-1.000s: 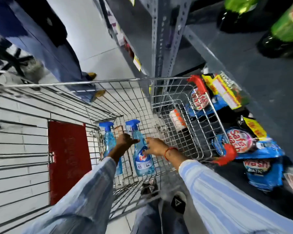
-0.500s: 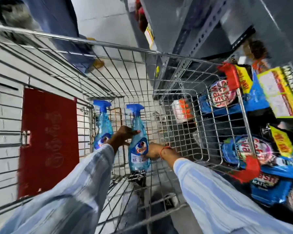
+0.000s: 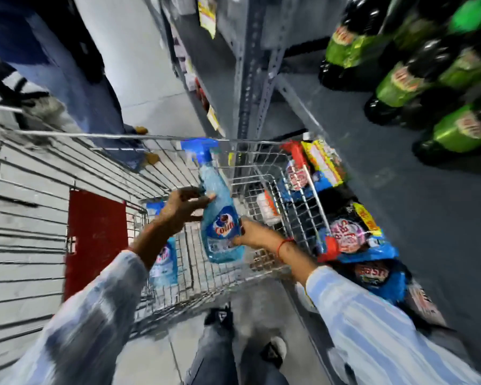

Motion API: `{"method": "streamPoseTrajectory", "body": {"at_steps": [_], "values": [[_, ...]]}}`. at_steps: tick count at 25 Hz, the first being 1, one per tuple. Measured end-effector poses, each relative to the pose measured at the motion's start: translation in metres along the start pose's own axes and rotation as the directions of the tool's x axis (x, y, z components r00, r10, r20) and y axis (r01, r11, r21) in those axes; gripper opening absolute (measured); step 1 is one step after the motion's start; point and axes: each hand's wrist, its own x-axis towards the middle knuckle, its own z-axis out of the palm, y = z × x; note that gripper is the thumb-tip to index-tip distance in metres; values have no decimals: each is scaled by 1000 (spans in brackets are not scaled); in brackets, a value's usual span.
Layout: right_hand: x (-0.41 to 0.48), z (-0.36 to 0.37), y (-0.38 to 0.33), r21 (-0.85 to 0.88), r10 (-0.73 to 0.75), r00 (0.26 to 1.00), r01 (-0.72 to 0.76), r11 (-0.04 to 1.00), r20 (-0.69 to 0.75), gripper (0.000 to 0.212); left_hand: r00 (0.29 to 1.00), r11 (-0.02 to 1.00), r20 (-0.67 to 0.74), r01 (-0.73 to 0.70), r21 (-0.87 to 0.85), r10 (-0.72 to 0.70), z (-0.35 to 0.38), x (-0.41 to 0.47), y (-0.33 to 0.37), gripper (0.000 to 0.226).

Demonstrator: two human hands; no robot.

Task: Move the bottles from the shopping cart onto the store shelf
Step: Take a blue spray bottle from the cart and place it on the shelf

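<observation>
A blue spray bottle (image 3: 220, 218) with a blue trigger top hangs tilted above the wire shopping cart (image 3: 100, 165). My left hand (image 3: 181, 209) touches its upper body from the left with fingers spread. My right hand (image 3: 254, 236) grips its lower right side near the label. A second blue spray bottle (image 3: 164, 259) stands in the cart's left corner, partly hidden behind my left forearm. The grey metal store shelf (image 3: 372, 168) runs along the right of the cart.
Green soda bottles (image 3: 400, 81) stand on the shelf at upper right. Blue detergent bags (image 3: 353, 240) fill the lower shelf beside the cart. Another person's legs (image 3: 75, 79) stand past the cart's far end. A red panel (image 3: 95, 240) hangs on the cart's left side.
The spray bottle has risen from the cart floor and now tilts above the basket between both hands. The other bottle stays in the cart. The view has swung up towards the shelf.
</observation>
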Motion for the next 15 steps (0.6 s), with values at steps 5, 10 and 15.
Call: {"method": "streamPoseTrajectory", "body": {"at_steps": [5,10,15], "values": [[-134,-58,-18,253,-117,957,186,949,-264,46,952,964,169,-266,32,257,71,-84,101,12],[-252,-68,17,391,-34,806,324,862,-592,49,842,886,354,-459,72,407,174,-140,146,16],[-353,-63,94,421,228,531,277,864,-816,59,686,838,580,-545,8,440,302,-189,146,16]]}}
